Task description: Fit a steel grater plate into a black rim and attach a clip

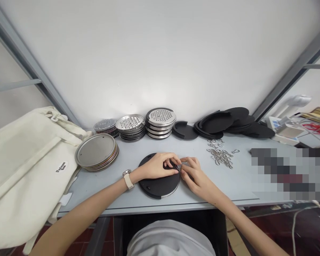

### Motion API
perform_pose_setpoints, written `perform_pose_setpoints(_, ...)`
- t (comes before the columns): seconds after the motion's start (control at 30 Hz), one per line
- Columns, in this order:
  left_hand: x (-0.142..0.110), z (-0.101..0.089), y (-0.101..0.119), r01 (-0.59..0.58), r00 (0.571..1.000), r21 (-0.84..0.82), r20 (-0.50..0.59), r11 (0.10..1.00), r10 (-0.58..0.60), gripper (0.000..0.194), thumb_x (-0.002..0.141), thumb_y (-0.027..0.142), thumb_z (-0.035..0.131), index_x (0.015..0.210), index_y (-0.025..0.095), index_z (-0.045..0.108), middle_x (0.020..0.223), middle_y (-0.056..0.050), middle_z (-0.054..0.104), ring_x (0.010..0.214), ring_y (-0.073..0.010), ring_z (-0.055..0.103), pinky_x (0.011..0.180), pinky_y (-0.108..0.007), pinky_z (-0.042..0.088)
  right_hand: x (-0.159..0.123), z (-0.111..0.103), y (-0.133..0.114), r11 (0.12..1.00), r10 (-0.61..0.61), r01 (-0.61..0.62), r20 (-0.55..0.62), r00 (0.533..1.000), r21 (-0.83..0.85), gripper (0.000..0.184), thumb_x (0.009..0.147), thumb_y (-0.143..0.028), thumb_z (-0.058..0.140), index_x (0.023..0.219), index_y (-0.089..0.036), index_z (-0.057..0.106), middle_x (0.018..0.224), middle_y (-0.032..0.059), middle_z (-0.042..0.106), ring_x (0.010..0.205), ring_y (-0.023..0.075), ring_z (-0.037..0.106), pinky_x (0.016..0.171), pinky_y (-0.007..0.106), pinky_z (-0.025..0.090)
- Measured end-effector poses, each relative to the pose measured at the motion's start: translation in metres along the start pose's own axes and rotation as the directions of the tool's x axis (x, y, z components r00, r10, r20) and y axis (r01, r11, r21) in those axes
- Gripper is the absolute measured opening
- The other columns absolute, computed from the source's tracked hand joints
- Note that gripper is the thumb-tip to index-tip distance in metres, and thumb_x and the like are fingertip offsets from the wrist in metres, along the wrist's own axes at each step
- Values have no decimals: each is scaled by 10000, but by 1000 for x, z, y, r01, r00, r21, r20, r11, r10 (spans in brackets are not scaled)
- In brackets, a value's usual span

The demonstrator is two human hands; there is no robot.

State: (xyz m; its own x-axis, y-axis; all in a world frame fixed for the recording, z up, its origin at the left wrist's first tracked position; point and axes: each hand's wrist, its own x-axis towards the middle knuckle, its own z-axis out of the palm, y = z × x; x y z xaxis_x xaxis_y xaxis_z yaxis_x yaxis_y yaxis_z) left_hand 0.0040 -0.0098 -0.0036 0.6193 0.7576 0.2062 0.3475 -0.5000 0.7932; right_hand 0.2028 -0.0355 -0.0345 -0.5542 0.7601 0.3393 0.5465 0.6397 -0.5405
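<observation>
A round black disc [159, 186] with a silvery rim along part of its edge lies on the table in front of me. My left hand [160, 165] reaches over it, fingers closed at its right edge. Opposite, my right hand [193, 176] pinches a small metal clip [178, 168], seemingly a carabiner, against that edge. My fingers partly cover the clip, and whether it passes through the disc cannot be made out. Loose carabiners [221, 157] lie in a pile to the right of my right hand.
Behind stand stacks of round metal grater plates [130, 122] and a taller grater stack [161, 117]. Plain metal discs [96, 151] are stacked at left, beside a cream bag [37, 156]. Black round holders [216, 122] lie at back right. A blurred patch [290, 174] covers the table's right side.
</observation>
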Motion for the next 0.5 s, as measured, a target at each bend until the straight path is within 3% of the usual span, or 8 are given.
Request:
perform_pose_setpoints(0.17, 1, 0, -1, 17, 1000, -14, 0, 1000, -17, 235, 748, 174, 651, 980, 161, 618, 926, -26, 662, 738, -97, 554, 706, -220, 461, 1, 2, 1, 998, 14, -14, 8, 1000, -57, 231, 923, -158, 355, 715, -201, 445, 756, 33, 452, 773, 192, 431, 727, 363, 413)
perform_pose_setpoints(0.5, 1, 1, -4, 16, 1000, -38, 12, 999, -16, 236, 753, 203, 666, 976, 155, 608, 895, -29, 650, 758, -101, 573, 706, -216, 456, 2, 2, 1, 999, 0, 0, 7, 1000, -42, 233, 916, -145, 358, 701, -202, 430, 713, 20, 457, 731, 182, 438, 704, 345, 392)
